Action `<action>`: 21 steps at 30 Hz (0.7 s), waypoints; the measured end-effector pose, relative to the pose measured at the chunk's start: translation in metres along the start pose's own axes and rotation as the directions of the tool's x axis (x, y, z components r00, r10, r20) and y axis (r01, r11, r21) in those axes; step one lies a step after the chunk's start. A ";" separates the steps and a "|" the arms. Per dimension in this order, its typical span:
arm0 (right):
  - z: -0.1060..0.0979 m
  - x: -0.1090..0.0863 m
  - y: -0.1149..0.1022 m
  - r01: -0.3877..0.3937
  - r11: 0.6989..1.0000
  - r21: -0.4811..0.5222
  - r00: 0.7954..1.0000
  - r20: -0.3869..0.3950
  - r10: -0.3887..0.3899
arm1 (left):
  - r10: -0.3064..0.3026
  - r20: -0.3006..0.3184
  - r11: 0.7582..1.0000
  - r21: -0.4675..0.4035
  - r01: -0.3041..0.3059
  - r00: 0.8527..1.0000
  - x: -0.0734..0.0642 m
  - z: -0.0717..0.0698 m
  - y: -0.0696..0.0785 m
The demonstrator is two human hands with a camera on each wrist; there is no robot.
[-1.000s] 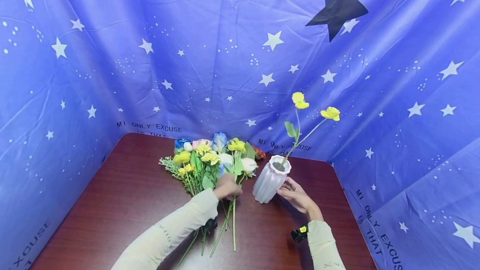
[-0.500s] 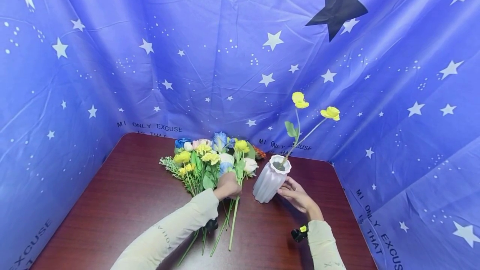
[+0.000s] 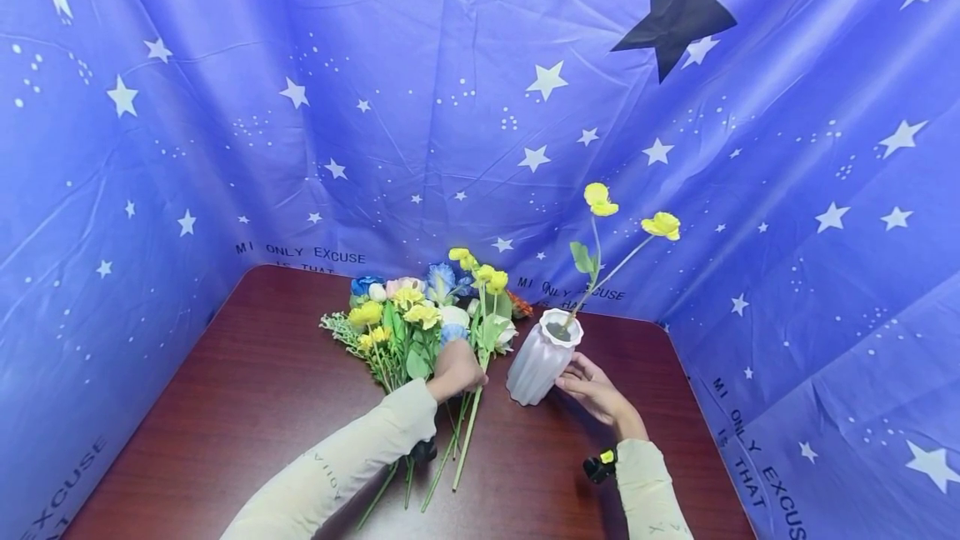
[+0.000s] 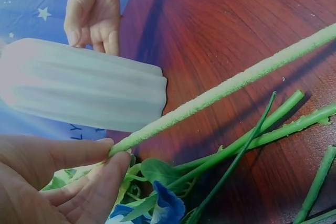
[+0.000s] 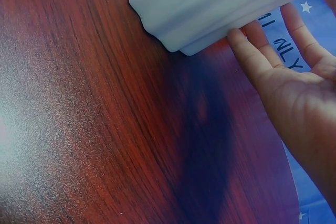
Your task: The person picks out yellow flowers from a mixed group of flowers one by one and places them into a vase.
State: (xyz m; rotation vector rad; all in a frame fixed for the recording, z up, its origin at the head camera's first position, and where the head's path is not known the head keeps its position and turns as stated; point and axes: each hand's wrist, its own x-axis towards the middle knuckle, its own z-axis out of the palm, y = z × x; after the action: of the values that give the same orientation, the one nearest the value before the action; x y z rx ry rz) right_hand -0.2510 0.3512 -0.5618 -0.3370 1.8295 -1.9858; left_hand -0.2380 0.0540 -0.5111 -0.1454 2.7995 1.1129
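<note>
In the head view my left hand stands over the flower pile. Its thumb and fingertips pinch a pale green flower stem, seen close in the left wrist view. Small yellow blooms top this stem. On the table stands a white fluted vase, holding two yellow flowers that lean right. My right hand holds the vase's right side low down, thumb and fingers against its wall. In the right wrist view some fingertips meet the vase edge, while others pass behind it.
A pile of mixed flowers lies left of the vase, with several green stems pointing toward the near edge. The dark red wooden table is enclosed by a blue star-printed cloth.
The left hand has raised the pinched stem slightly; its yellow blooms have moved up and right out of the pile, and its lower end swings left. The right hand and vase stay put.
</note>
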 end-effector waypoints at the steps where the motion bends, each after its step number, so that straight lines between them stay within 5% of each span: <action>1: 0.000 0.000 0.000 0.001 1.000 0.000 1.000 -0.002 -0.001 | 0.001 -0.003 1.000 -0.005 -0.001 1.000 0.001 0.000 0.000; 14: 0.004 -0.002 -0.002 0.016 1.000 -0.008 1.000 0.025 -0.016 | -0.012 -0.003 0.999 0.047 0.012 1.000 0.002 0.000 0.003; 21: 0.004 -0.003 -0.005 0.017 1.000 0.006 1.000 0.018 -0.017 | 0.011 0.006 1.000 -0.002 -0.011 1.000 0.003 -0.001 0.003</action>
State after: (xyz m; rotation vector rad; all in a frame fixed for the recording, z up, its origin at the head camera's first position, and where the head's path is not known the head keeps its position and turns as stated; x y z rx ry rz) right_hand -0.2471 0.3487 -0.5566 -0.3686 1.8155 -1.9919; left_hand -0.2416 0.0550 -0.5090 -0.1268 2.7974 1.1159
